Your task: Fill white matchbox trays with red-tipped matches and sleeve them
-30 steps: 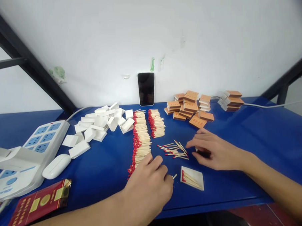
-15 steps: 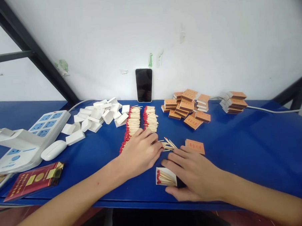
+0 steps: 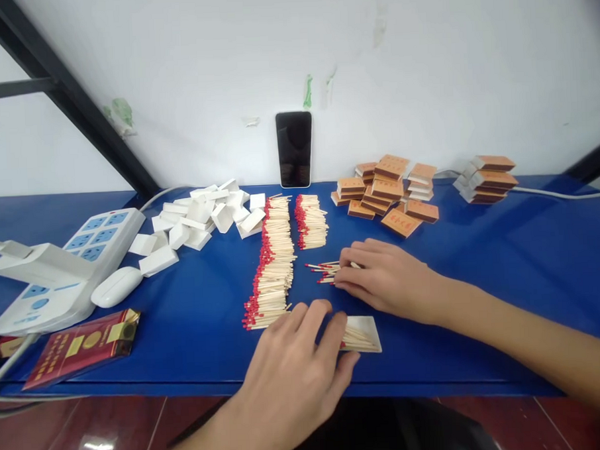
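A white matchbox tray (image 3: 369,329) with several red-tipped matches lies near the table's front edge. My left hand (image 3: 306,364) is at its left end, fingers apart and curved over that end. Farther back, my right hand (image 3: 376,275) has its fingers closed at the right end of a small loose bunch of matches (image 3: 326,270). A long column of matches (image 3: 274,266) stretches front to back, left of that bunch. Behind the bunch is a shorter pile of matches (image 3: 310,223). The orange box cover seen earlier is not visible.
White empty trays (image 3: 200,216) are heaped at the back left, orange matchboxes (image 3: 388,188) at the back right, with another stack (image 3: 489,179) beyond. A phone (image 3: 295,150) leans on the wall. A power strip (image 3: 93,260), white mouse (image 3: 116,287) and red packet (image 3: 84,347) lie left.
My left hand has moved from the match piles forward to the tray. My right hand has left the tray and reached back to the loose matches. The view has shifted slightly.
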Demonstrator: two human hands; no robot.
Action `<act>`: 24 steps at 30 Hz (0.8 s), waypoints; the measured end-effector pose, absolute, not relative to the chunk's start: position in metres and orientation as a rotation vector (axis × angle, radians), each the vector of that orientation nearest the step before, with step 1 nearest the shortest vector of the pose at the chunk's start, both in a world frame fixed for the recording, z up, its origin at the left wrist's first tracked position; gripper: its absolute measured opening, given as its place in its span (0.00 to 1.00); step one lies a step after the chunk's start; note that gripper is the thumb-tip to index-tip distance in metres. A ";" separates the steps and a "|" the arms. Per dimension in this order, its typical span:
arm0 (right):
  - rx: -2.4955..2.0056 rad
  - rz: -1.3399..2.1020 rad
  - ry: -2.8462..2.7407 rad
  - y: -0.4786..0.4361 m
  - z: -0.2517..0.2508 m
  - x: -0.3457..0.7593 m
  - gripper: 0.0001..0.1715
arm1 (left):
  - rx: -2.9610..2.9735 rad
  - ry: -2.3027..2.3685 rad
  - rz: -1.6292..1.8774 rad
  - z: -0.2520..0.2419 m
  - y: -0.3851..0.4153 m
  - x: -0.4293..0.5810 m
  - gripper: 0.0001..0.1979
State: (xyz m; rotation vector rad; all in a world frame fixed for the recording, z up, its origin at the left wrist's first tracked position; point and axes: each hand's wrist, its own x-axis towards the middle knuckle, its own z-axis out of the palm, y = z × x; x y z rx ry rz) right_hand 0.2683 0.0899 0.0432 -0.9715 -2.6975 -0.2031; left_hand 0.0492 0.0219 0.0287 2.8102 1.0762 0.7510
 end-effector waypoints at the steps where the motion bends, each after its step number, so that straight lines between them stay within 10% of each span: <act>1: -0.986 -0.201 -2.696 0.090 0.043 0.267 0.15 | 2.791 1.074 0.762 0.026 0.021 0.048 0.12; 24: -1.080 -0.007 -2.562 0.081 0.040 0.270 0.15 | 2.687 1.050 0.977 0.008 0.016 0.016 0.19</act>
